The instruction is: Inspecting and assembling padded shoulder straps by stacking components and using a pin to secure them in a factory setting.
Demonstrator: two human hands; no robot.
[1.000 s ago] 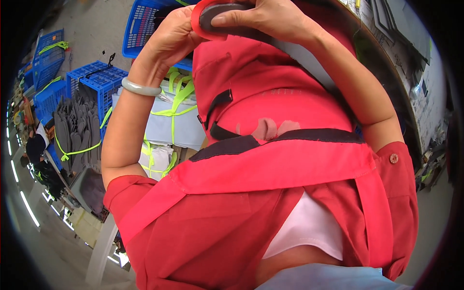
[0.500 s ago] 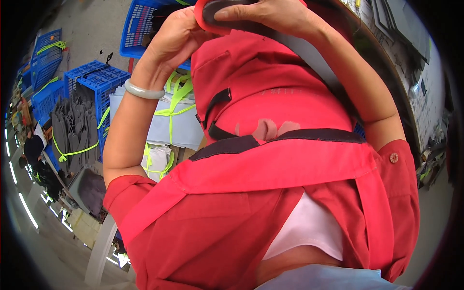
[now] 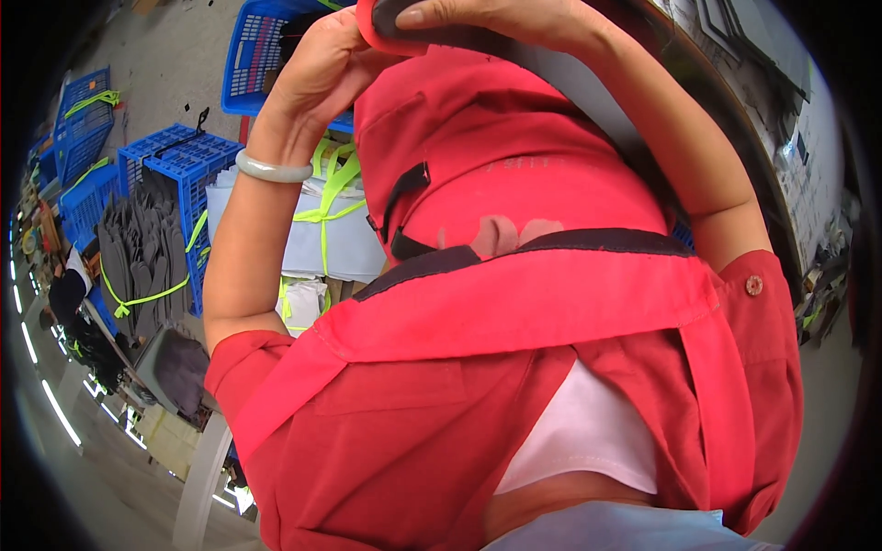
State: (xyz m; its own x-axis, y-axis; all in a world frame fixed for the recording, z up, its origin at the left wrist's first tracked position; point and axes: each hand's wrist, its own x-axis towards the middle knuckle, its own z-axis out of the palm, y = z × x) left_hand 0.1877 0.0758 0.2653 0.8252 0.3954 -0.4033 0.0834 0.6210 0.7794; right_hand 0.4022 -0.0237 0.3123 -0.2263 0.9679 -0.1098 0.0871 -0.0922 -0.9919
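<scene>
- The left hand (image 3: 317, 69) is curled closed on the rim of a red, stiff-edged curved piece with a dark grey inner face (image 3: 390, 23), at the very top of the view, thumb side pressed on its left edge.
- The right hand (image 3: 487, 14) lies over the same piece from the other side, fingers (image 3: 432, 14) flat along the top and closed down on it; the rest of the hand is cut off by the picture's edge.
- To do this well, both hands should likely keep an even grip on opposite sides of the rim, so the piece does not twist as it is settled.
- Both arms are raised and bent sharply at the elbow, forearms rising from the short red sleeves toward the top of the view; a pale green bangle (image 3: 274, 170) sits on the left wrist.
- Just below the hands hangs a grey strap (image 3: 588, 92) over the red work shirt (image 3: 514, 303).
- Left of the left forearm, well apart, stand blue plastic crates (image 3: 179, 161), bundles of grey cut pieces tied with yellow-green tape (image 3: 138, 262), and pale folded sheets tied likewise (image 3: 322, 234).
</scene>
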